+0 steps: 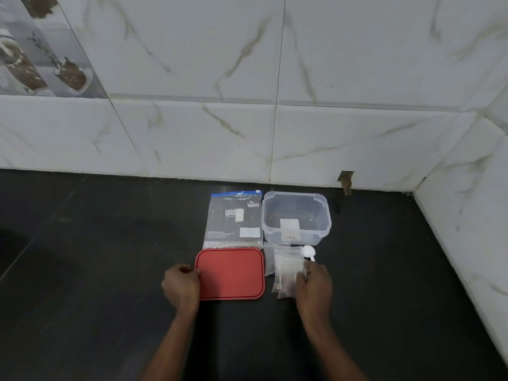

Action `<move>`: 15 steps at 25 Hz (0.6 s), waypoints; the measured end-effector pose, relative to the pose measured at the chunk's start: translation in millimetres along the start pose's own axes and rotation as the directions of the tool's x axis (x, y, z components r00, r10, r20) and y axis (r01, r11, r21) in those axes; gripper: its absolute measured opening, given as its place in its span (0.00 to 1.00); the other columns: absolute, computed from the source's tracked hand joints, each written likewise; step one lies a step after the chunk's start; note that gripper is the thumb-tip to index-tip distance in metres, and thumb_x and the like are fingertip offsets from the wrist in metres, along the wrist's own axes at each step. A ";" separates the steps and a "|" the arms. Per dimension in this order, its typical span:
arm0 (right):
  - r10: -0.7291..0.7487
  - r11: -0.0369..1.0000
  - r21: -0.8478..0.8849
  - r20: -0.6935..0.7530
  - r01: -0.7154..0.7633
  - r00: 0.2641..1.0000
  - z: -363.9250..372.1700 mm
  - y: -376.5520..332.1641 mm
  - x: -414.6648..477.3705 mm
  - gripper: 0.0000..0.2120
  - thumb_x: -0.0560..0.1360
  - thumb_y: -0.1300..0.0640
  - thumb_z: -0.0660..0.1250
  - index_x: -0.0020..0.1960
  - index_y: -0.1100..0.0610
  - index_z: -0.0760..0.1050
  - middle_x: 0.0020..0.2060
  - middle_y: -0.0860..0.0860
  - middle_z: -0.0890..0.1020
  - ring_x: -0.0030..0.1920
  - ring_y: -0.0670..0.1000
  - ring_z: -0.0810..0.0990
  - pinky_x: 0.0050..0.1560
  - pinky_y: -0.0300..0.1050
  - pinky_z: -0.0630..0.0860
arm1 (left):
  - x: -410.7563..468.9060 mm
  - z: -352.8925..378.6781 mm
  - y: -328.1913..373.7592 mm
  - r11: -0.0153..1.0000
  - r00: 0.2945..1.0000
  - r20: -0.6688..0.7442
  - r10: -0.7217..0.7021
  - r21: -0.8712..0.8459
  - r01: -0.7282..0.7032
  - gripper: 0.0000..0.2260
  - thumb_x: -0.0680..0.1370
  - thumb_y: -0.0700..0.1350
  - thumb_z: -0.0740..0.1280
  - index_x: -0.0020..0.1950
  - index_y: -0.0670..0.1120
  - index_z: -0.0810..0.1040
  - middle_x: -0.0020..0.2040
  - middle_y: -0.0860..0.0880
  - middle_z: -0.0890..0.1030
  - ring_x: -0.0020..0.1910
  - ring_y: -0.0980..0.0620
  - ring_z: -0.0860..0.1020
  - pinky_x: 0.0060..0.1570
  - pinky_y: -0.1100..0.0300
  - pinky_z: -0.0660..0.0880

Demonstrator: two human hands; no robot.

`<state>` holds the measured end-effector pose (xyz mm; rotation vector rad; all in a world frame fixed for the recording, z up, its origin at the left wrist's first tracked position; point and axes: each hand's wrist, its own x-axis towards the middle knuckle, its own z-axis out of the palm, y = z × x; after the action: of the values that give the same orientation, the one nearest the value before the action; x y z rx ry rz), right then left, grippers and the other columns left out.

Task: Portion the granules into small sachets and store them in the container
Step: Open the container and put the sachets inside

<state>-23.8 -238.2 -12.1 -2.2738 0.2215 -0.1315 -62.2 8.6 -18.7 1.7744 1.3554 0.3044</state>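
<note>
Here, a dark counter [96, 243] meets a white marble-look tiled wall [192, 133]. A clear plastic container [270, 233] stands close to that wall, open at the top, with a pale label on its near side. Everything else sits around this container.

Just to its left, touching or nearly touching it, a flat see-through zip bag [233, 220] lies on the counter, with white printed lettering and a blue strip along its far edge. In front of the container and to the left, a red lid [230, 273] lies flat, and its far edge overlaps the near end of the zip bag. Directly in front of the container is a small pile of clear sachets [286, 266], overlapping one another, with darker brownish contents showing toward their near ends. A white plastic scoop [308, 251] rests at the far right of that pile, just in front of the container's near right corner, with its bowl toward the container.

Two bare forearms reach in from the near side. The left grip [181, 284] is at the lid's left edge, the side farthest from the container, with its fingers curled onto the rim and holding it. The right grip [314, 284] is on the right side of the sachet pile, in front of the container. Its fingers are curled down and pinch the sachets' right edge, and the scoop's handle disappears behind this hand.
</note>
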 end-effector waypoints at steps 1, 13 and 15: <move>0.043 0.999 -0.003 0.007 -0.043 0.999 -4.8 6.9 3.5 0.02 0.75 0.63 0.66 0.46 0.58 0.77 0.42 0.51 0.80 0.44 0.55 0.79 0.40 0.44 0.72 | -6.6 4.9 -0.2 0.997 0.997 -0.015 0.075 0.014 -0.075 0.10 0.72 0.36 0.76 0.53 0.37 0.84 0.49 0.37 0.85 0.51 0.37 0.82 0.53 0.50 0.77; 0.276 0.935 0.166 0.211 -0.313 0.938 5.2 20.8 35.9 0.10 0.70 0.64 0.74 0.50 0.58 0.81 0.35 0.49 0.84 0.41 0.53 0.84 0.45 0.44 0.78 | -101.7 92.7 20.5 0.901 0.803 0.411 0.432 -0.149 -0.408 0.13 0.76 0.37 0.73 0.60 0.39 0.83 0.51 0.46 0.85 0.49 0.51 0.82 0.52 0.62 0.77; 0.268 0.929 0.201 0.214 -0.311 0.939 8.4 22.5 34.3 0.06 0.68 0.65 0.74 0.44 0.58 0.82 0.34 0.50 0.84 0.39 0.52 0.84 0.43 0.44 0.78 | -109.7 93.8 15.7 0.904 0.800 0.423 0.425 -0.146 -0.403 0.16 0.75 0.35 0.74 0.62 0.39 0.81 0.51 0.46 0.85 0.49 0.52 0.82 0.52 0.62 0.78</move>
<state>8.5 -253.3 -34.0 -1.9794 0.4211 0.1984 -33.4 -133.2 -31.3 1.9405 0.6196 0.1444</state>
